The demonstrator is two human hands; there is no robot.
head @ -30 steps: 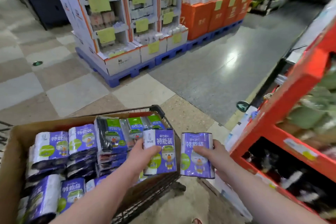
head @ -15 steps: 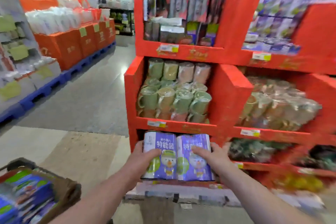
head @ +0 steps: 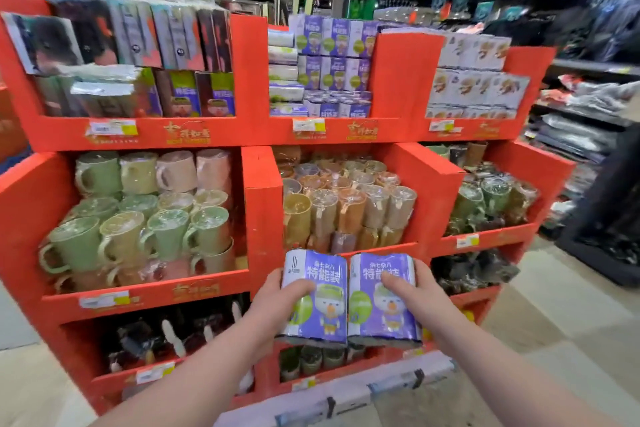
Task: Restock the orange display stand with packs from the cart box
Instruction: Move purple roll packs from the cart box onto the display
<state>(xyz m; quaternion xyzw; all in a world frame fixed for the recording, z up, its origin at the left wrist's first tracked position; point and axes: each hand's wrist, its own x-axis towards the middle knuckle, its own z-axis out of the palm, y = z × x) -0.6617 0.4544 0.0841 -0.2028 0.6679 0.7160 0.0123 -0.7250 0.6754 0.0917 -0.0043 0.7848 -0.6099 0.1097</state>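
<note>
**Two packs in hand, their bin straight up and a touch right**

My landmark is the top-middle bin (head: 320, 80) of the orange display stand (head: 258, 135), the one already holding purple-and-white packs like mine.

Below that bin and slightly left of its centre, my left hand (head: 277, 302) is wrapped around the left pack (head: 317, 298), thumb across the front, fingers behind. The pack stands upright, its long axis vertical, print facing me.

Directly below the bin's right half, the right pack (head: 382, 298) stands the same way, its inner edge touching the left pack so the two make one flat front. My right hand (head: 420, 291) clasps it from the outer side, thumb on the face.

Both packs sit in front of the stand's lower edge, level with the lip under the middle-tier cups (head: 349, 208), well below the bin. So I judge the coming move is nearly all lift, with a small push forward over the bin's front wall. Neither hand is clearly nearer; the right pack lines up a little better with the stacked rows.

The bin looks fairly full, though blur keeps me from telling where the gap is, perhaps on top of the low front row.
</note>
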